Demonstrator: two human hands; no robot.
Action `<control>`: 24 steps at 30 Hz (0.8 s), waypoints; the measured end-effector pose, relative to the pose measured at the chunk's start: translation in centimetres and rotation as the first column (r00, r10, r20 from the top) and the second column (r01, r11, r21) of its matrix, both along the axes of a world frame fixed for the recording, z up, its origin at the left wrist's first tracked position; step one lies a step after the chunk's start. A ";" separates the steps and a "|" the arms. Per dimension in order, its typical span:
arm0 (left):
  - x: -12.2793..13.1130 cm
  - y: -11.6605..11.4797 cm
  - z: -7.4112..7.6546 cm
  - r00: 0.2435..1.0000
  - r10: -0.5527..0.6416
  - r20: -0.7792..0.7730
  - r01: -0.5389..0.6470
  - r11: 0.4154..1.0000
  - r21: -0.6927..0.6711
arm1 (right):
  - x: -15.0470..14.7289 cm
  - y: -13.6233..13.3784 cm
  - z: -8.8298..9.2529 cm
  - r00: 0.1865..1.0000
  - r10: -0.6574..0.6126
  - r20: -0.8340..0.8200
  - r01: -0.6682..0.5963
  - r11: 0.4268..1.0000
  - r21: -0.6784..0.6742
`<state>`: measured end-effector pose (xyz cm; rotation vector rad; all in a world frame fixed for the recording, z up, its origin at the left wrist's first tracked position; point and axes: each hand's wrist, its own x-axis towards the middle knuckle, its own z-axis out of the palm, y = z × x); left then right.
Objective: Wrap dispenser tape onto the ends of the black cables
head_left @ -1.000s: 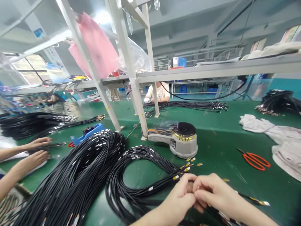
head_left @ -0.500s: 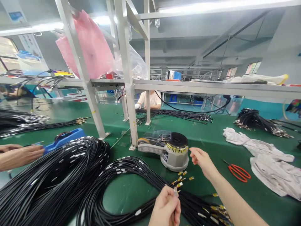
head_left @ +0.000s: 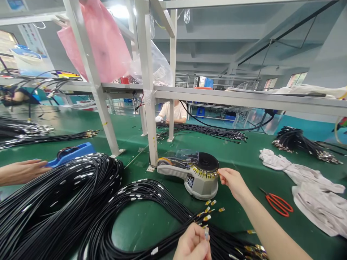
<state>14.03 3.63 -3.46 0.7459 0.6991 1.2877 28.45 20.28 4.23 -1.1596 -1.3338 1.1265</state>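
Observation:
My left hand (head_left: 193,243) is closed around a black cable near its end, and the small silvery connector (head_left: 206,233) sticks up past my fingertips. At the rim of the round tape dispenser (head_left: 203,187), my right hand (head_left: 229,180) pinches a small piece of tape, mostly covered by the fingertips. Short yellowish tape pieces (head_left: 203,172) stand out around the dispenser's black wheel (head_left: 207,161). Below it lie loose cable ends (head_left: 208,209) with yellow-wrapped tips, part of the looped black cable bundle (head_left: 151,193).
Another large black cable coil (head_left: 67,202) lies left, beside a blue tape holder (head_left: 73,153) that a co-worker's hand (head_left: 24,171) touches. Red-handled scissors (head_left: 279,204) and white gloves (head_left: 317,195) lie right. White shelf posts (head_left: 149,108) rise behind the dispenser. Another person (head_left: 177,112) sits opposite.
My right hand has closed in on the dispenser's rim, its fingertips now touching it. The left hand still holds the cable end. The co-worker's hand at left has shifted, and the view has tilted slightly.

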 end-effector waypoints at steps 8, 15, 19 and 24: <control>-0.8 -0.4 2.8 0.990 0.088 0.108 -0.071 0.986 -0.148 | -0.6 -8.3 3.3 0.955 0.277 0.110 -0.293 0.940 0.177; -1.0 -1.0 4.1 0.990 0.141 0.004 -0.139 0.979 -0.146 | -2.2 -13.3 -0.2 0.831 0.390 0.396 -0.448 0.892 0.062; -0.9 -1.0 3.9 0.991 0.135 0.013 -0.132 0.982 -0.133 | -1.8 -12.9 -1.4 0.853 0.367 0.371 -0.418 0.906 0.066; -0.9 -1.0 3.9 0.994 0.108 0.031 -0.102 0.983 -0.155 | -2.2 -13.0 -2.4 0.927 0.368 -0.069 -0.369 0.929 -0.009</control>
